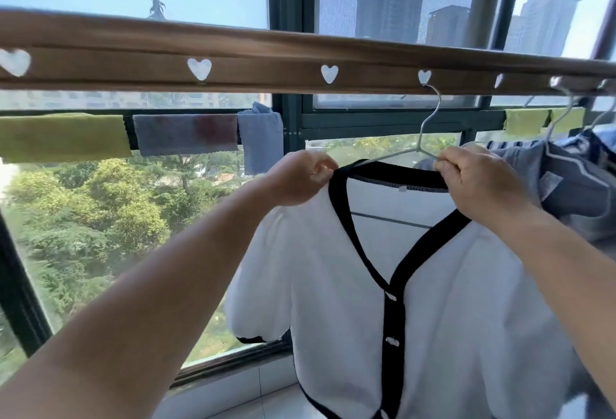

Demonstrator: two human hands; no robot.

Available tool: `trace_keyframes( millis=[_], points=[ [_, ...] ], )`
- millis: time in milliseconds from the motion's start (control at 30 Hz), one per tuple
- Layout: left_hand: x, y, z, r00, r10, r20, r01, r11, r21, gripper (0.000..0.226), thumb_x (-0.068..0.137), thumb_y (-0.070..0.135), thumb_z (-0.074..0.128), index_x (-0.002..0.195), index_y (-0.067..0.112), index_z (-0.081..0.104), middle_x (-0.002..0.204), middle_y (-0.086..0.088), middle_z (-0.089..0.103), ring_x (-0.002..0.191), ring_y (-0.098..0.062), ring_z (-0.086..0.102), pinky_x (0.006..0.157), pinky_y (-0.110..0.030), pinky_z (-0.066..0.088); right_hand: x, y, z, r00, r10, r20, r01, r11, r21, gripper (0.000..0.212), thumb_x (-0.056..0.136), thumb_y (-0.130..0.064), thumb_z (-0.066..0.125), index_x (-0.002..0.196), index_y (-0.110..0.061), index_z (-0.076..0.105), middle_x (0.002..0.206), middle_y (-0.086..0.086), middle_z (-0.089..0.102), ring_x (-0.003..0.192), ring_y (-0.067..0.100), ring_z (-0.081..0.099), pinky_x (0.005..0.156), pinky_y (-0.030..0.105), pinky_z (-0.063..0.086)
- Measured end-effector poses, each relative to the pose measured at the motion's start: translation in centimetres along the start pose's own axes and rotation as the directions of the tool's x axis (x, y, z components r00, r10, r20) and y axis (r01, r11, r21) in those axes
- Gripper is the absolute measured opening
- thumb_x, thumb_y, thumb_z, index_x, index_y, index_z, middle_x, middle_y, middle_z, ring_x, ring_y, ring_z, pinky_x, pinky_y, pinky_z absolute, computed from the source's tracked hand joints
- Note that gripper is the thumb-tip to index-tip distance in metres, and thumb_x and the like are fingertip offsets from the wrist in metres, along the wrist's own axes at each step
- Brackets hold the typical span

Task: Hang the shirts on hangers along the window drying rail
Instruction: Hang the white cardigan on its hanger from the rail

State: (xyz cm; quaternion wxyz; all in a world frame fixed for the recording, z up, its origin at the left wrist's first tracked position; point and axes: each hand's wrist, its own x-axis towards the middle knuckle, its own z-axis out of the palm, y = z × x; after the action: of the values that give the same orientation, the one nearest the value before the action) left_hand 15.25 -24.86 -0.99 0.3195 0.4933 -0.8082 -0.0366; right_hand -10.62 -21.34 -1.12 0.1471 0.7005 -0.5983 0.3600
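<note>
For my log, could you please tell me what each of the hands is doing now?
Left hand: pinches the white shirt at its collar.
Right hand: grips the shirt's other shoulder.

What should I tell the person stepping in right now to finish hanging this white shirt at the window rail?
Left hand: pinches the white shirt at its black collar trim, left shoulder side.
Right hand: grips the collar's right side where the wire hanger meets it.
Hanger hook sits in a heart-shaped hole of the wooden rail.
Done: white shirt is on its hanger and hooked up; blue striped garments already hang to the right.
Left: settle the shoulders evenly on the hanger, then let go. Whether more shirts wait is out of view.
</note>
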Motion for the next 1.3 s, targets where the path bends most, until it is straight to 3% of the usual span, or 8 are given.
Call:
trace_keyframes(
  millis=[100,200,367,567,833,1000,1167,1300],
  points=[
    [0.5,2.6,1.6,0.999,0.045,-0.017,-0.046,0.998,-0.035,0.031,0.094,0.028,0.048,0.123,0.020,0.057,0.105,-0.002,0.068,0.089,-0.021,0.063,0.079,-0.030,0.050,-0.2,-1.1,0.2,1.000,0.019,0.024,-0.020,0.998,0.064,0.030,0.098,-0.024,0.039,0.116,-0.015,0.062,0.113,0.014,0.053,0.105,0.035,0.051,0.081,0.035,0.037],
    [1.5,5.1,3.4,0.988,0.062,-0.139,-0.060,0.998,0.016,0.034,0.094,0.033,0.046,0.126,0.026,0.054,0.113,-0.003,0.067,0.102,-0.025,0.060,0.092,-0.039,0.047,-0.5,-1.3,0.7,0.998,-0.011,0.066,0.003,0.992,0.129,0.034,0.098,-0.018,0.037,0.125,-0.019,0.057,0.123,0.011,0.053,0.113,0.031,0.050,0.091,0.035,0.038],
    [3.0,5.9,4.6,0.951,0.054,-0.304,-0.049,0.999,0.021,0.024,0.097,0.031,0.042,0.103,0.029,0.066,0.094,0.008,0.072,0.094,-0.018,0.060,0.089,-0.030,0.031,-1.9,0.9,-0.2,0.992,0.049,0.112,-0.078,0.962,0.264,0.044,0.090,-0.029,0.054,0.133,-0.026,0.046,0.126,0.001,0.053,0.107,0.013,0.049,0.090,0.028,0.036],
    [3.9,3.7,3.9,0.952,-0.061,-0.300,0.053,0.998,-0.033,0.026,0.098,0.027,0.040,0.093,0.028,0.066,0.085,0.012,0.066,0.097,-0.022,0.057,0.089,-0.032,0.024,-4.8,4.8,0.1,0.927,0.273,0.259,-0.326,0.927,0.188,0.057,0.068,-0.038,0.078,0.108,-0.022,0.040,0.109,-0.002,0.050,0.095,0.016,0.048,0.081,0.032,0.040],
    [3.0,2.1,3.1,0.944,-0.118,-0.309,0.091,0.991,-0.103,0.027,0.097,0.025,0.040,0.089,0.026,0.066,0.076,0.011,0.062,0.086,-0.023,0.057,0.097,-0.043,0.040,-5.5,2.5,2.1,0.935,0.330,0.126,-0.346,0.929,0.133,0.059,0.069,-0.049,0.073,0.097,-0.019,0.031,0.106,-0.003,0.030,0.087,0.020,0.040,0.074,0.030,0.031],
    [2.5,1.0,2.1,0.942,-0.129,-0.310,0.102,0.990,-0.102,0.026,0.097,0.025,0.041,0.083,0.030,0.063,0.079,0.010,0.062,0.093,-0.026,0.057,0.097,-0.045,0.040,-4.7,1.8,3.0,0.971,0.228,0.077,-0.235,0.967,0.095,0.017,0.090,-0.024,0.054,0.100,-0.011,0.053,0.118,0.007,0.046,0.102,0.030,0.052,0.077,0.030,0.033],
    [2.3,-0.4,1.1,0.943,-0.123,-0.308,0.096,0.990,-0.102,0.025,0.097,0.024,0.043,0.079,0.032,0.059,0.077,0.009,0.062,0.091,-0.027,0.058,0.094,-0.051,0.042,-3.3,2.7,1.6,0.953,0.290,-0.088,-0.261,0.933,0.248,0.009,0.093,-0.014,0.042,0.086,-0.010,0.045,0.084,0.006,0.052,0.081,0.029,0.048,0.070,0.033,0.034],
    [2.4,-1.5,0.7,0.935,-0.144,-0.323,0.111,0.987,-0.118,0.025,0.096,0.025,0.043,0.077,0.031,0.059,0.068,0.009,0.060,0.074,-0.022,0.054,0.090,-0.048,0.046,-3.5,4.4,2.0,0.912,0.403,0.074,-0.410,0.896,0.172,0.007,0.094,-0.016,0.041,0.092,-0.011,0.045,0.088,0.010,0.056,0.087,0.033,0.053,0.071,0.033,0.035]
  ],
)
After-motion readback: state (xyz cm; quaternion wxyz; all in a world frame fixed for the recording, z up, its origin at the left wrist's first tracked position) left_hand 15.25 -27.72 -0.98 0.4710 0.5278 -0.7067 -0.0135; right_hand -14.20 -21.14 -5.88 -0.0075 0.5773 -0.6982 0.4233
